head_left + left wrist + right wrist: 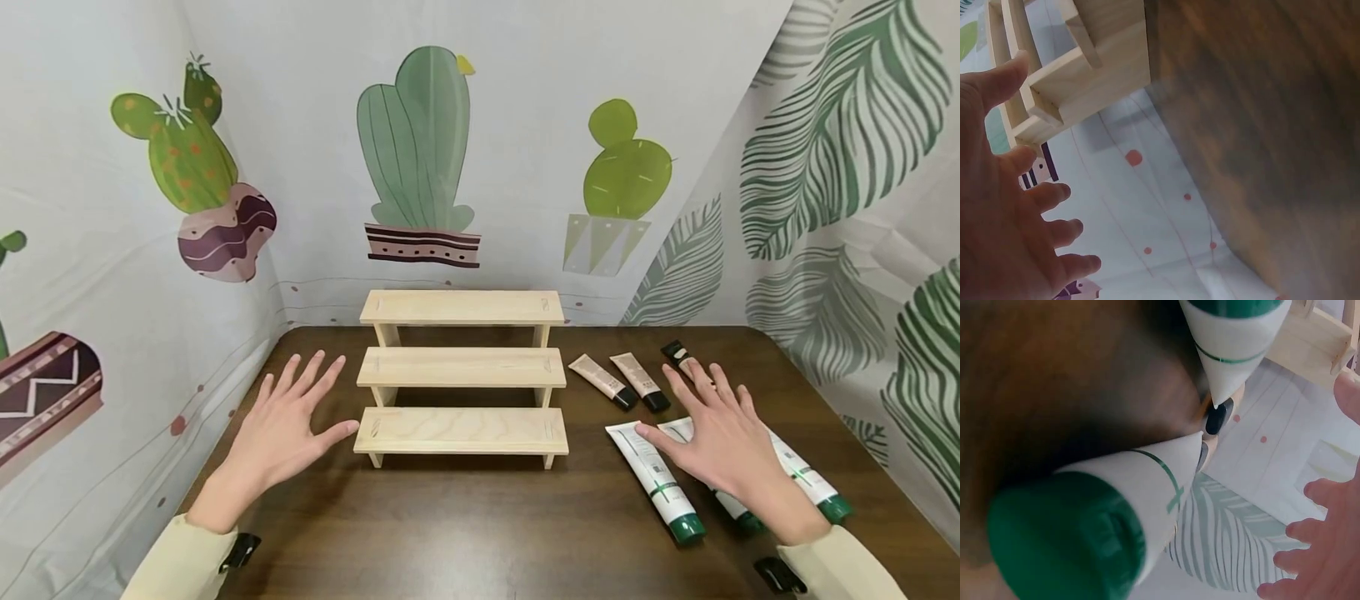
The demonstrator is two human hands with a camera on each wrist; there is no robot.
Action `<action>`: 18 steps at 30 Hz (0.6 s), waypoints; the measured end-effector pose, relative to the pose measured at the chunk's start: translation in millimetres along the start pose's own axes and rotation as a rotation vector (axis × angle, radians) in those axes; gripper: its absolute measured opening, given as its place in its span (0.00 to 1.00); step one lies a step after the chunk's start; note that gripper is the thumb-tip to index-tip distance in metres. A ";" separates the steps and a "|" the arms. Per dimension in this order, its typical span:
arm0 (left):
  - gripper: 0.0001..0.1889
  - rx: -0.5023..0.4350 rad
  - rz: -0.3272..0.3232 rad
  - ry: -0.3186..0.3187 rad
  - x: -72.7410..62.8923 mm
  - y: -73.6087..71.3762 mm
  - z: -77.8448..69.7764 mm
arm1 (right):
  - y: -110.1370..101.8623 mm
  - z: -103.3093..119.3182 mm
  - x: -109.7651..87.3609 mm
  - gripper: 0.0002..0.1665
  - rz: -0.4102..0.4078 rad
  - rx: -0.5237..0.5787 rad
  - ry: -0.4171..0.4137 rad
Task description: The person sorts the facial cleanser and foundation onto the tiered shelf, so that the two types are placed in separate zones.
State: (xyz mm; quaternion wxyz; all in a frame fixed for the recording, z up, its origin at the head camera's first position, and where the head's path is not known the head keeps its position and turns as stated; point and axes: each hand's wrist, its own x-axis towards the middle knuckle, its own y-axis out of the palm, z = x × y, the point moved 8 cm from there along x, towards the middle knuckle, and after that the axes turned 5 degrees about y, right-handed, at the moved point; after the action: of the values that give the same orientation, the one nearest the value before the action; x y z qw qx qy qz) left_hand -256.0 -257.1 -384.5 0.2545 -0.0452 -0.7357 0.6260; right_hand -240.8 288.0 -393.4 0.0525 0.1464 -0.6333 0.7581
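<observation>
My left hand (281, 429) is held with fingers spread beside a three-step wooden shelf (461, 432), its thumb tip near the left end of the lowest step. My right hand (723, 446), fingers also spread, is over a group of tubes and partly covers them. Three large white tubes (654, 475) with green caps lie on the right. Behind them are small beige tubes (600, 377) with black caps, one partly behind my right fingers. Neither hand holds anything. In the right wrist view, a green-capped tube (1169, 475) looms close, left of the right hand (1335, 537).
The shelf and tubes stand on a dark brown wooden table (450, 525). White cloth (517, 167) printed with cacti and leaves hangs behind the table and along both sides. Each wrist has a black strap (240, 552) over a pale sleeve.
</observation>
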 end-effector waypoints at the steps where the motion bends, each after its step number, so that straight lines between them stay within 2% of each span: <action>1: 0.51 -0.014 0.003 0.001 -0.2 1.8 -0.9 | -0.2 0.9 -1.8 0.63 -0.006 0.004 -0.009; 12: 0.56 -0.244 0.061 -0.006 -2.7 20.1 -14.2 | 1.0 6.2 -19.7 0.59 0.027 0.066 -0.056; 18: 0.57 -0.334 0.083 -0.040 -2.8 26.7 -16.4 | 1.9 8.5 -26.5 0.59 0.043 0.071 -0.077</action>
State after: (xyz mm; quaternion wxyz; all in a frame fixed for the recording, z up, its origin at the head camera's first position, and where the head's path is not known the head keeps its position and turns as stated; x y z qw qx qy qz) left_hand -253.2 -237.8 -409.1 0.2027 -0.1044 -0.8320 0.5058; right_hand -214.8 282.2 -401.6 0.0064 0.1637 -0.6106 0.7748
